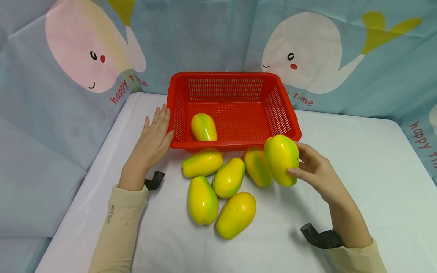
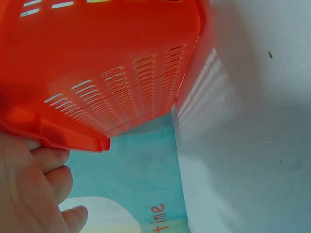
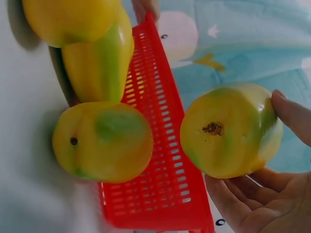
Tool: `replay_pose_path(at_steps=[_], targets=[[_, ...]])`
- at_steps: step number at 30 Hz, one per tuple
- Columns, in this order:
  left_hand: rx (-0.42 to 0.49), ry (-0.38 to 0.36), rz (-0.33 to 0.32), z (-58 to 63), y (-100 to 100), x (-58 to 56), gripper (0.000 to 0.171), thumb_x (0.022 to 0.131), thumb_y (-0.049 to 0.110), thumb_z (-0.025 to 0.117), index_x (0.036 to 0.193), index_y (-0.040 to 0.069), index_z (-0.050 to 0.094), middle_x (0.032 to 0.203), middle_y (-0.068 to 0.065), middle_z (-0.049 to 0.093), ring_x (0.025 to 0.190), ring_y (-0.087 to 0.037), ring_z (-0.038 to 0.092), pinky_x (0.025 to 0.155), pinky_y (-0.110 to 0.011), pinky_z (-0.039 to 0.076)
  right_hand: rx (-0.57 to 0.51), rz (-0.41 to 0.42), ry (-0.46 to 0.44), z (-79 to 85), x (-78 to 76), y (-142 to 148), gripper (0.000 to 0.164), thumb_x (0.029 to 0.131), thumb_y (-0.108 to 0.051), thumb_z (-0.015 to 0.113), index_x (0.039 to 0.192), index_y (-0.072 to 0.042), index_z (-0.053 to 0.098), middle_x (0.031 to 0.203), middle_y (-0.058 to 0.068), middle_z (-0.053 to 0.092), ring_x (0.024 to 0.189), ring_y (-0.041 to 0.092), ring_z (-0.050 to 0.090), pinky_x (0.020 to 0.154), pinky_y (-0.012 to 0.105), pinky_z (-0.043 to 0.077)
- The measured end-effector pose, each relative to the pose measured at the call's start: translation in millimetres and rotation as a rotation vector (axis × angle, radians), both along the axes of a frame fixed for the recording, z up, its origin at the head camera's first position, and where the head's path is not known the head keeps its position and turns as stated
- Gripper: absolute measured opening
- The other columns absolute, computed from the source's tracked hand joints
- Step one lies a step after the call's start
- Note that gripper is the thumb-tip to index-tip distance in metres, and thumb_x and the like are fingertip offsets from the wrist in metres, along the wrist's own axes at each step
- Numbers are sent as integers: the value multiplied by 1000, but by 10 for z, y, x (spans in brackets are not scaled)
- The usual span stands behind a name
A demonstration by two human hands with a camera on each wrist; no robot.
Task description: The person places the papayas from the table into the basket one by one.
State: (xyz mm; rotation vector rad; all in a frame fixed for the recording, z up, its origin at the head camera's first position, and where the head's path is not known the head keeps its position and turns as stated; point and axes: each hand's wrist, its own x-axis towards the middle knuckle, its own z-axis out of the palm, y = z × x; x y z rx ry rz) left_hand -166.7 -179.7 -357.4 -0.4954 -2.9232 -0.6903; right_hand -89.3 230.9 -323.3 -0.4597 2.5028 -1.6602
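Note:
My right hand [image 1: 315,168] grips a yellow-green papaya [image 1: 281,160], thumb on the near side and fingers behind, above the front right rim of a red plastic basket [image 1: 235,144]. In the right wrist view, the held papaya [image 3: 231,131] shows its brown stem end. My left hand [image 1: 153,136] rests with straight fingers against the basket's left rim; in the left wrist view its fingers [image 2: 56,170] touch the rim's underside. One papaya [image 1: 204,127] lies inside the basket at the front left. Several more lie before it, among them a papaya [image 1: 257,167] partly behind the held one.
The white table [image 1: 358,182] meets a pale blue whale-print cloth [image 1: 211,34] behind the basket. A black strap piece [image 1: 322,238] sits at my right wrist, another black piece [image 1: 155,181] at my left.

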Motion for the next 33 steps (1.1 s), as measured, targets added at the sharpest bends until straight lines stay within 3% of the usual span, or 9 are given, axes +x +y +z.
replay_pose_path(at_steps=[33], targets=[[3,1,4,-10,5,-4,62,100,27,33,151,2,7,157,-11,4,144,-25,-1,113,-50,-3,-51,-43,37,267,-374,-429,55,88,-8,65,139,-7,43,130,8,50,117,20,49,92,19,44]])
